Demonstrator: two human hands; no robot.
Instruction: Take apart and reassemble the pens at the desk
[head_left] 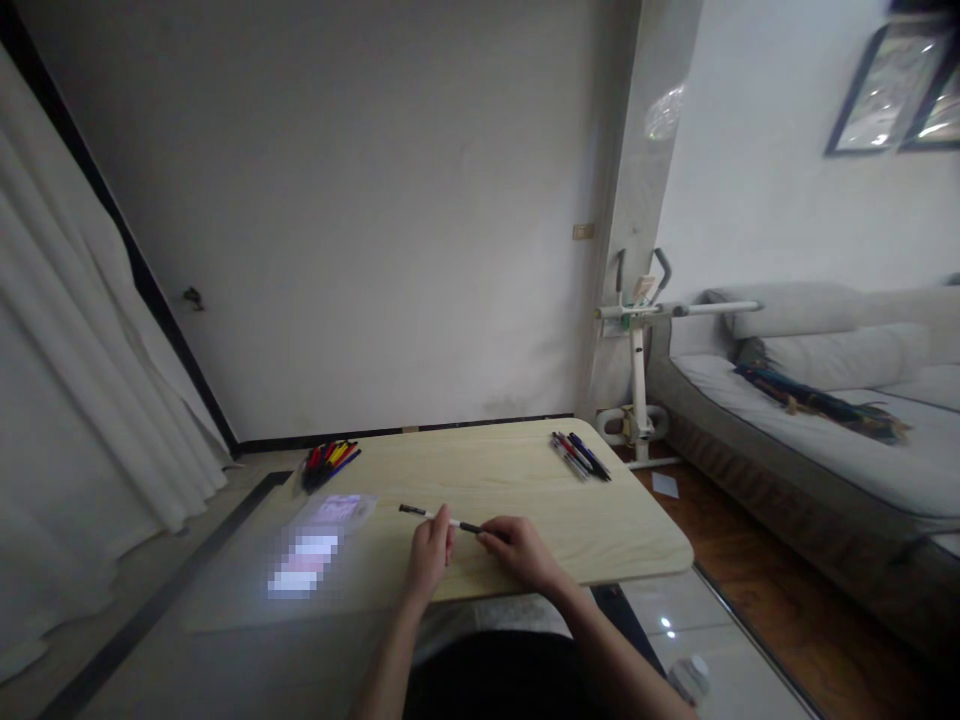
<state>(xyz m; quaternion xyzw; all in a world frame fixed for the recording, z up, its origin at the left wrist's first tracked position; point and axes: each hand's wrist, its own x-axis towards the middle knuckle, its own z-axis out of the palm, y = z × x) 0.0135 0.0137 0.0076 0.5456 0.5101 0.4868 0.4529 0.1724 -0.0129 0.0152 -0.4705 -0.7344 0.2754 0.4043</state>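
Note:
A slim pen [413, 510] with black ends and a white middle is held level above the light wood table [480, 460], near its front edge. My left hand [430, 552] is closed around the pen's white middle. On the pen's dark right end, my right hand [523, 550] is closed in a pinch. Its fingertips partly hide that end. To the left of my hands lies a clear plastic bag [360, 512] with a bright, blurred patch beside it.
Several coloured markers [330, 462] lie in a bundle at the table's far left. At the far right lie several pens [580, 456]. Beyond the table stand a white exercise machine [638, 370] and a sofa [750, 440]. A bottle [690, 678] stands on the floor, lower right.

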